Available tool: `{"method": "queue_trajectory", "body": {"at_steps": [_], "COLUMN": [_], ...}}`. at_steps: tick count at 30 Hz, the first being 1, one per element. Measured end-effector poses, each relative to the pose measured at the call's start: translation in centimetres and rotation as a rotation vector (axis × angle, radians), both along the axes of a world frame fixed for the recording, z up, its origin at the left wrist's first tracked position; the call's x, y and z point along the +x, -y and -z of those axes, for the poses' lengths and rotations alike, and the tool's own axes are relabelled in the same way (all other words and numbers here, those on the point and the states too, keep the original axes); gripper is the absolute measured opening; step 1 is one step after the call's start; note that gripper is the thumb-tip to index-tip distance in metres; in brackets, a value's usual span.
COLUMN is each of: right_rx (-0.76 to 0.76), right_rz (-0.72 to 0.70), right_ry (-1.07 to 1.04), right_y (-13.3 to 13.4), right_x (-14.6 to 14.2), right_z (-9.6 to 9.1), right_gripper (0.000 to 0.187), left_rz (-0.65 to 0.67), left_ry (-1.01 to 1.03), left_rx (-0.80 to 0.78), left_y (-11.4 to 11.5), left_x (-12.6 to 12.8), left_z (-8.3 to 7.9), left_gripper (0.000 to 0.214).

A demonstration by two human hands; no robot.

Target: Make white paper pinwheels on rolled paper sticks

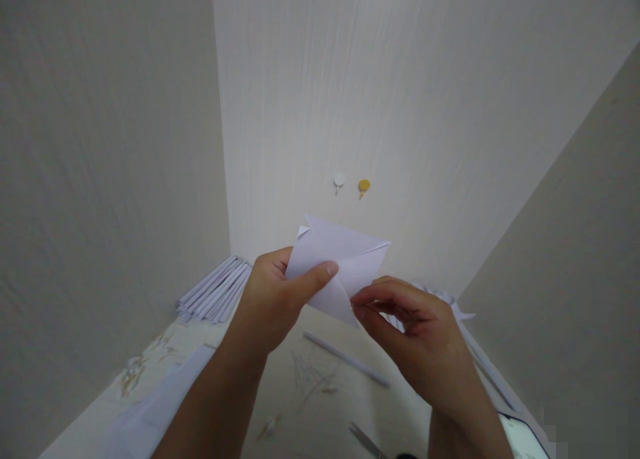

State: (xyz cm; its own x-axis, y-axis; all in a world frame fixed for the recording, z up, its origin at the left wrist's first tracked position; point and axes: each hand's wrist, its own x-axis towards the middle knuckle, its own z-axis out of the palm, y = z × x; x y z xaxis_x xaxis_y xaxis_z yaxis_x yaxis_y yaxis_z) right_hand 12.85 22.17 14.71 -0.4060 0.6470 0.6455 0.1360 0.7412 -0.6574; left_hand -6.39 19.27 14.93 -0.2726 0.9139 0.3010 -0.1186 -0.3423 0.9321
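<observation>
A folded square of white paper (325, 242) is held up above the table, with creased flaps meeting near its middle and a small corner sticking out at its upper left. My left hand (275, 296) grips its left side, thumb pressed flat on the front and the other fingers hidden behind. At the lower right edge of the paper, my right hand (415, 326) has thumb and forefinger pinched together on a flap. Below the hands, a thin rolled paper tube (345, 359) lies slantwise on the table.
A bundle of rolled paper sticks (215, 292) leans at the left wall. White sheets (170, 392) lie under my left forearm, near small gold and white bits (133, 376). Scissors (367, 440) lie at the front, a lit phone (523, 438) at right. Two hooks (364, 186) hang on the wall.
</observation>
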Motion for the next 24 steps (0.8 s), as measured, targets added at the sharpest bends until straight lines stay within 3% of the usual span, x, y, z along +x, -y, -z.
{"method": "queue_trajectory", "body": {"at_steps": [24], "right_rx": [-0.043], "right_rz": [-0.016], "right_ry": [-0.012], "right_y": [0.14], "right_x": [0.0], "right_z": [-0.25], "right_gripper": [0.013], "left_rz": [-0.007], "left_ry": [0.019], "left_rx": [0.007], "left_y": [0.12], "left_x": [0.14], "left_z": [-0.37], "left_gripper": [0.026]}}
